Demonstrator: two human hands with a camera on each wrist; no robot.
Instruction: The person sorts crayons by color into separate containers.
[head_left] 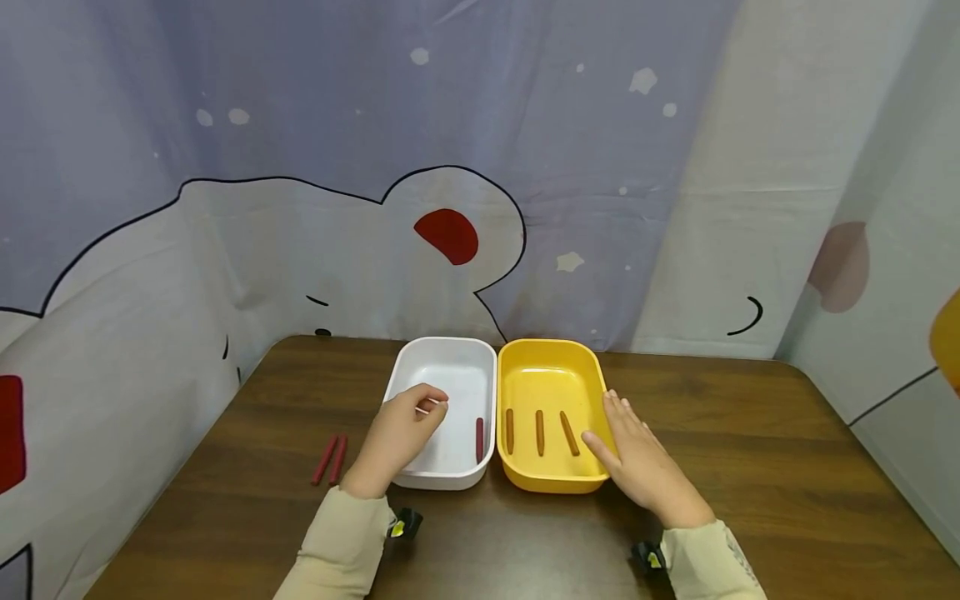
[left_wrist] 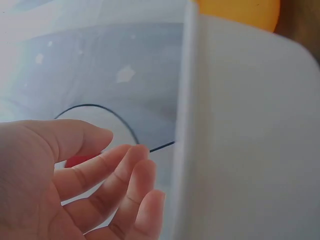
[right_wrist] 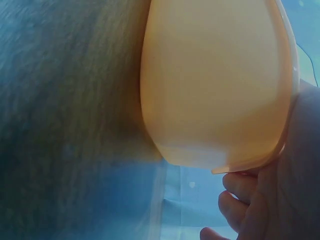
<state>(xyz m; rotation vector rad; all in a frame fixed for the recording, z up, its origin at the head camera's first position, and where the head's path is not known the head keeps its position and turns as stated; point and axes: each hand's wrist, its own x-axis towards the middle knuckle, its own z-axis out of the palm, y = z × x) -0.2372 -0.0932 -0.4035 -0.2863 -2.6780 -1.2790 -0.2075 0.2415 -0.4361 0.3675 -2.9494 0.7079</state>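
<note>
My left hand [head_left: 405, 429] hovers over the left side of the white tray [head_left: 444, 481], its fingers loosely bent. In the left wrist view, nothing shows between thumb and fingertips. One dark red stick [head_left: 479, 440], crayon-like, lies in the tray along its right side. At the right rim of the yellow tray [head_left: 551, 484] rests my right hand [head_left: 637, 458], fingers extended along the rim and thumb reaching over it. Three brown sticks [head_left: 540, 433] lie apart inside that tray. In the right wrist view, the fingers are at the yellow tray's outer edge.
Two more dark red sticks [head_left: 332, 460] lie side by side on the wooden table [head_left: 720, 433], left of the white tray. Both trays stand next to each other near the back edge. A printed curtain [head_left: 570, 167] hangs behind the table.
</note>
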